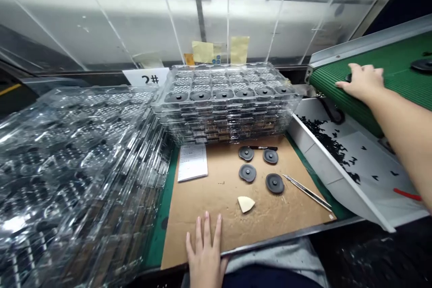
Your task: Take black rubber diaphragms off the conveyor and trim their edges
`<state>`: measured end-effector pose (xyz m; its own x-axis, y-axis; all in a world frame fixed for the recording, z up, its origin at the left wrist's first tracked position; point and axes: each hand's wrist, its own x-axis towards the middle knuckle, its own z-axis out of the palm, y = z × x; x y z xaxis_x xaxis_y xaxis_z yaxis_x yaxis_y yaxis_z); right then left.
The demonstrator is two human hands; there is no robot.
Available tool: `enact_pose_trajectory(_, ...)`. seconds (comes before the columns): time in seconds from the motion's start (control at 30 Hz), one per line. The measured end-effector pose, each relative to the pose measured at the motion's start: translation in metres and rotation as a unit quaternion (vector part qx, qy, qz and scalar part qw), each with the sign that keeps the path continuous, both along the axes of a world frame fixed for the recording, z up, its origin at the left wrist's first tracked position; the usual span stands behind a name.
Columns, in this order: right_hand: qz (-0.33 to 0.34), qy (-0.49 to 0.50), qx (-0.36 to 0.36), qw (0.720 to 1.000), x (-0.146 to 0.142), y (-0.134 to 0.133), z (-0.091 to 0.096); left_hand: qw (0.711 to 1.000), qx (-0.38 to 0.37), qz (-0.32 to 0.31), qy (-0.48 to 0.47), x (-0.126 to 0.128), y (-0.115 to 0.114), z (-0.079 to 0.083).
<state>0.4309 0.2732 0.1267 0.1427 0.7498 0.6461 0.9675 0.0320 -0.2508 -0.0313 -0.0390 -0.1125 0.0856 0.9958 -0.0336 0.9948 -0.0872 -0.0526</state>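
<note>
My left hand (205, 252) lies on the front edge of a brown cardboard sheet (199, 202), fingers spread and holding nothing. Beyond its fingertips is a cream wedge-shaped piece (246, 204). Several dark grey round discs with a centre knob, such as one disc (274, 183), rest on the cardboard. My right hand (366, 82) reaches over the green ribbed conveyor belt (401, 72) with its fingers curled. A bit of something black shows between thumb and forefinger, mostly hidden. Farther right on the belt lies another dark disc (421, 65).
Stacked clear plastic trays (226, 117) stand at the back, discs in their front pockets. More clear trays (84, 166) fill the left. A white bin (337, 175) with small black scraps stands at right. Tweezers (307, 192), a black pen (263, 147) and a paper pad (192, 163) lie on the cardboard.
</note>
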Motion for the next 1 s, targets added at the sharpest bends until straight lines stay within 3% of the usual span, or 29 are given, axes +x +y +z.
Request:
enact_pose_trajectory(0.1,-0.041,-0.034,0.027,0.998,-0.017,-0.012,-0.003,1.000,-0.001,-0.003,0.001,0.000,0.001,0.003)
enact_pose_trajectory(0.17,-0.025,-0.054,0.055,0.997,-0.044,-0.030,0.000,1.000,-0.006,-0.009,-0.002,0.001,0.001,0.003)
enact_pose_trajectory(0.23,0.040,-0.058,0.056,0.996,-0.080,-0.058,0.001,1.000,-0.015,-0.011,-0.017,0.002,0.001,0.004)
enact_pose_trajectory(0.33,0.163,0.028,-0.061,0.984,-0.135,-0.110,-0.017,0.997,-0.033,-0.001,-0.066,0.001,0.001,0.009)
enact_pose_trajectory(0.37,0.219,0.087,-0.118,0.965,-0.151,-0.128,-0.029,0.995,-0.044,0.006,-0.093,-0.002,0.002,0.013)
enact_pose_trajectory(0.43,0.313,0.212,-0.249,0.891,-0.179,-0.163,-0.062,0.979,-0.090,0.007,-0.181,-0.009,0.003,0.028)
enact_pose_trajectory(0.47,0.335,0.286,-0.319,0.839,-0.191,-0.180,-0.080,0.961,-0.127,-0.001,-0.246,-0.013,0.004,0.038)
enact_pose_trajectory(0.5,0.335,0.368,-0.398,0.771,-0.202,-0.196,-0.098,0.930,-0.171,-0.020,-0.324,-0.017,0.006,0.049)
enact_pose_trajectory(0.53,0.324,0.457,-0.465,0.685,-0.213,-0.211,-0.115,0.888,-0.213,-0.041,-0.405,-0.019,0.007,0.060)
enact_pose_trajectory(0.6,0.294,0.621,-0.532,0.495,-0.233,-0.239,-0.143,0.823,-0.227,-0.088,-0.513,-0.018,0.010,0.079)
enact_pose_trajectory(0.67,0.238,0.738,-0.530,0.342,-0.249,-0.262,-0.162,0.815,-0.170,-0.198,-0.518,-0.011,0.013,0.090)
enact_pose_trajectory(0.73,0.171,0.807,-0.510,0.242,-0.260,-0.280,-0.172,0.818,-0.137,-0.304,-0.468,-0.002,0.017,0.093)
enact_pose_trajectory(0.8,0.122,0.838,-0.500,0.181,-0.267,-0.291,-0.177,0.822,-0.153,-0.345,-0.427,0.004,0.022,0.094)
enact_pose_trajectory(0.87,0.102,0.846,-0.500,0.157,-0.271,-0.297,-0.179,0.824,-0.177,-0.334,-0.422,0.006,0.026,0.095)
enact_pose_trajectory(0.93,0.104,0.839,-0.505,0.173,-0.275,-0.298,-0.180,0.820,-0.188,-0.317,-0.438,0.004,0.030,0.098)
enact_pose_trajectory(1.0,0.114,0.817,-0.519,0.224,-0.280,-0.295,-0.180,0.812,-0.199,-0.300,-0.460,0.000,0.033,0.101)
